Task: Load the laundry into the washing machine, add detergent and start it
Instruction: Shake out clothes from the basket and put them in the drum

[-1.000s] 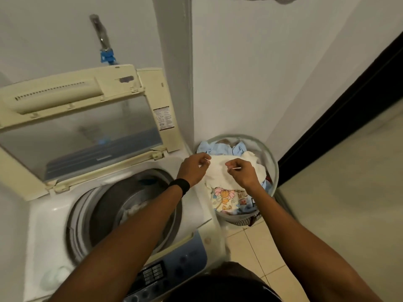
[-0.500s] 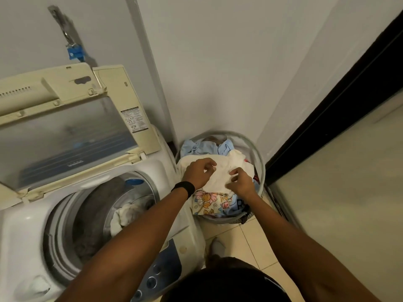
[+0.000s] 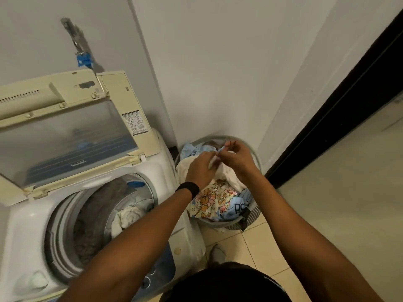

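Left hand [image 3: 201,168], right hand [image 3: 236,159], both pinching white garment [image 3: 227,178], apparently lifted, over basket [image 3: 218,224]

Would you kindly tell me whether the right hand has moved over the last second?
Yes. Judged against the basket, the right hand now sits nearer its far rim, pinching the white cloth.
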The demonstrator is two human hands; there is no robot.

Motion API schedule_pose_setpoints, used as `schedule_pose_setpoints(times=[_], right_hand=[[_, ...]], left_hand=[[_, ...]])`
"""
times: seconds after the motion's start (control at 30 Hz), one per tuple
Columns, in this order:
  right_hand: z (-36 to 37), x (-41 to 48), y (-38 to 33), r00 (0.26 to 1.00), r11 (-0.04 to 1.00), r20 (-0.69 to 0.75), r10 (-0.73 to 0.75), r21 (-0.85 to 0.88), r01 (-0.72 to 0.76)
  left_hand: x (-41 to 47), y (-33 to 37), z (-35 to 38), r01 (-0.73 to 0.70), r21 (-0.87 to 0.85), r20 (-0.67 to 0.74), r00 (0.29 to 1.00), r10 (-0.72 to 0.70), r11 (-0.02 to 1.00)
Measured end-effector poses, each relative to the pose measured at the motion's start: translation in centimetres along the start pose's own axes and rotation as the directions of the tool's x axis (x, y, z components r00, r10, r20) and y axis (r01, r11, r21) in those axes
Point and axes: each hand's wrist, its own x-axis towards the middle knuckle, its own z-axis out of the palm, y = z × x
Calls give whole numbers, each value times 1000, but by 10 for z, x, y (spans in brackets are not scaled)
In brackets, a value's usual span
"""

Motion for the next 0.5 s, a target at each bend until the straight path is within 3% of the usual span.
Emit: schedule_pose_setpoints(times=[0.1,0.2,0.4,0.5], right_hand=[[2,-1,-16,992,992,24,-122,20,122],[2,-2,-18,989,989,32,-145,-37,146],[9,-10,-7,961,957,199,-194,-176,230],[14,-13,-13,951,942,240,-196,-222,251]], left_hand=[[9,15,-21,-24,-144,-123,992,6,989],[23,16,-37,-25,-183,-170,985,-6,983],[27,36,-54,-71,-276,-212,977,11,959],[27,35,-58,-40,-307,-159,987,-10,951]])
